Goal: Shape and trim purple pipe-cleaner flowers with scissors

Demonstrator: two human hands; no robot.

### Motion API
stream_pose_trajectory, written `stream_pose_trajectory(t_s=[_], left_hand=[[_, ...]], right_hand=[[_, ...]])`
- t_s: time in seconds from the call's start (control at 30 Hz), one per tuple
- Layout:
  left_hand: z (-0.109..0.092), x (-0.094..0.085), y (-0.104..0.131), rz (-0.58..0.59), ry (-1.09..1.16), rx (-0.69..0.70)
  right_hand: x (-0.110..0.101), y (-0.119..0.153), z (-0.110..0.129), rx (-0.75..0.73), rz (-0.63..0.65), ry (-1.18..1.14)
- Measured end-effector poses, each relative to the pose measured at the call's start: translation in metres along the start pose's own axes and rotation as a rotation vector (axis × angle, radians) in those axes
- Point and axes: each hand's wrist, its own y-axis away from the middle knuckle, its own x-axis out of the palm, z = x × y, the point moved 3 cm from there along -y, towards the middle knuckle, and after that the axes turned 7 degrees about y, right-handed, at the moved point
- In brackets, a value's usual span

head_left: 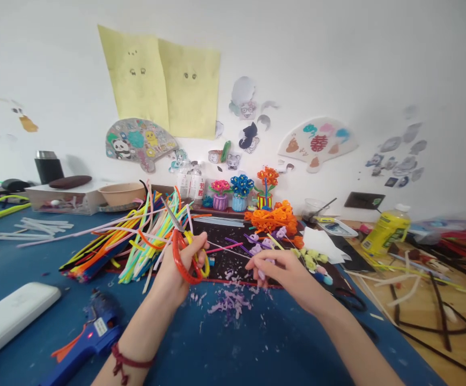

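My left hand (pixel 184 260) is closed around scissors (pixel 181 257) with red and yellow handles, their blades pointing up and to the left. To its right, my right hand (pixel 273 268) has its fingers pinched on a thin stem that runs left toward the scissors; a small purple piece shows below the fingertips. Purple clippings (pixel 233 303) lie on the blue table between and below the hands. Purple flowers (pixel 263 242) rest on the dark mat just beyond my right hand.
Bundled colored pipe cleaners (pixel 144 236) lie at left, near a blue glue gun (pixel 96 332) and a white case (pixel 15 316). Potted flowers (pixel 241 193) and orange flowers (pixel 273 217) stand behind. A yellow bottle (pixel 385 230) and a white tissue (pixel 323 244) are at right.
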Motion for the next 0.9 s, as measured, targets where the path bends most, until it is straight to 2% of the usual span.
stream_pose_trajectory(t_s=[0.07,0.13,0.2,0.27,0.37,0.5,0.6,0.9], left_hand=[[-0.011,-0.004,0.001,-0.004,-0.143,0.085],[-0.023,-0.006,0.003,-0.026,-0.392,0.275],[-0.032,-0.002,0.007,0.015,-0.619,0.478],[-0.034,0.002,0.01,0.014,-0.862,0.573],[-0.029,0.009,0.012,0.051,-1.215,0.627],[-0.021,0.013,0.011,0.232,-1.496,0.7],[-0.019,0.011,0.009,0.318,-1.622,0.729],[-0.016,0.005,0.005,0.333,-1.795,0.803]], right_hand=[[-0.001,-0.001,-0.004,0.066,-0.007,-0.158],[-0.004,-0.001,-0.007,0.128,-0.029,-0.269],[-0.008,-0.002,-0.008,0.177,-0.048,-0.328],[-0.012,-0.002,-0.01,0.211,-0.06,-0.358],[-0.018,-0.002,-0.012,0.23,-0.067,-0.394],[-0.025,-0.002,-0.015,0.228,-0.091,-0.45],[-0.029,-0.001,-0.016,0.245,-0.087,-0.469],[-0.034,0.0,-0.015,0.224,-0.047,-0.476]])
